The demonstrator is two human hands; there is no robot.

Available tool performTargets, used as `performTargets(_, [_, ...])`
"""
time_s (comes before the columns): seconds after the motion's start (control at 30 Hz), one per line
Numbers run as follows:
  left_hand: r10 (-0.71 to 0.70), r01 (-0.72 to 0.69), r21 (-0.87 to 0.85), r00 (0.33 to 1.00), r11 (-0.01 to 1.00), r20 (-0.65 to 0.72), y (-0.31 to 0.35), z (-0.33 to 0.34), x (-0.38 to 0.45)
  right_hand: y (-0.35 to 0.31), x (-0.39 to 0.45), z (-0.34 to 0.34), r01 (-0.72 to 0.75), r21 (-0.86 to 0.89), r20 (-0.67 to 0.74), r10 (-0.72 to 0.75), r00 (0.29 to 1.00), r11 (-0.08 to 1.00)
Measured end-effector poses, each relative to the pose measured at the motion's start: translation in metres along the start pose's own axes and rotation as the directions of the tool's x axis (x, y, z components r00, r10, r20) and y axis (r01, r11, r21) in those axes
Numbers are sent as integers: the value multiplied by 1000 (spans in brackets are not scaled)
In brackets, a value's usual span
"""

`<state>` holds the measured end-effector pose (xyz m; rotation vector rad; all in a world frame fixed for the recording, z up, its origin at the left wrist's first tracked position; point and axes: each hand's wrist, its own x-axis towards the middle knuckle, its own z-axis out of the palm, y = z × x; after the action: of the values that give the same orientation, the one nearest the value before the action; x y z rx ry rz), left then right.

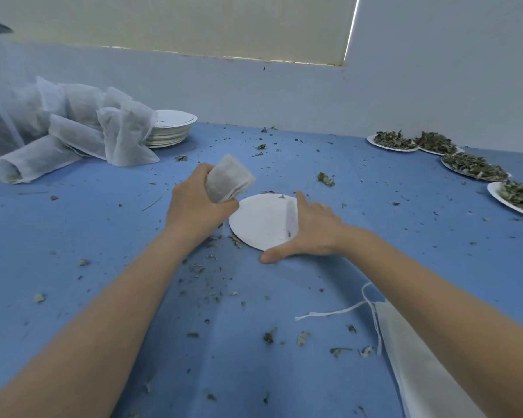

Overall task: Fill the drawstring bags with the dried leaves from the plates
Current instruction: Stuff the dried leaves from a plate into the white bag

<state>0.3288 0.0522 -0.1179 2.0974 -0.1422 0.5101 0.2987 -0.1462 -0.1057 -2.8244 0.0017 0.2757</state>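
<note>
Left hand (198, 203) clenches a filled drawstring bag (228, 184): soft, light, best held at the neck. Right hand (310, 230), fingers straight, tilts the emptied, flimsy paper plate (261, 220).

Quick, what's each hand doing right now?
Left hand: grips a white leaf-filled drawstring bag.
Right hand: open, against the emptied white paper plate.
</note>
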Motion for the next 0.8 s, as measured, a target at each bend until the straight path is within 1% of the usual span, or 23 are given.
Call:
performTargets(0.1, [-46, 46, -19, 999, 999, -27, 4, -2, -4, 0, 2, 2, -5, 79, -19, 7, 1000, 997])
performTargets(0.2, [-98, 96, -68, 995, 993, -32, 7, -11, -1, -8, 4, 1, 30, 140, -112, -14, 994, 990])
performTargets(0.3, [-129, 122, -138, 991, 983, -46, 11, -32, 11, -31, 16, -11, 105, 232, -196, -59, 979, 967])
performTargets(0.43, [-178, 149, -204, 975, 968, -132, 6, -70, 42, -79, 54, -36, 234, 291, -332, -131, 934, 928])
performTargets(0.5, [-211, 170, -203, 956, 964, -201, -5, -89, 64, -105, 79, -48, 266, 302, -365, -147, 919, 916])
performTargets(0.57, [-246, 193, -208, 931, 959, -270, -21, -105, 89, -130, 109, -58, 263, 312, -358, -144, 923, 913])
performTargets(0.67, [-294, 238, -197, 891, 951, -345, -52, -120, 125, -163, 160, -68, 221, 304, -330, -115, 937, 927])
performTargets(0.73, [-330, 289, -164, 866, 943, -375, -77, -124, 147, -183, 196, -70, 160, 288, -320, -62, 945, 944])
performTargets(0.8, [-366, 348, -120, 838, 930, -405, -103, -126, 169, -198, 231, -70, 60, 228, -319, 16, 948, 972])
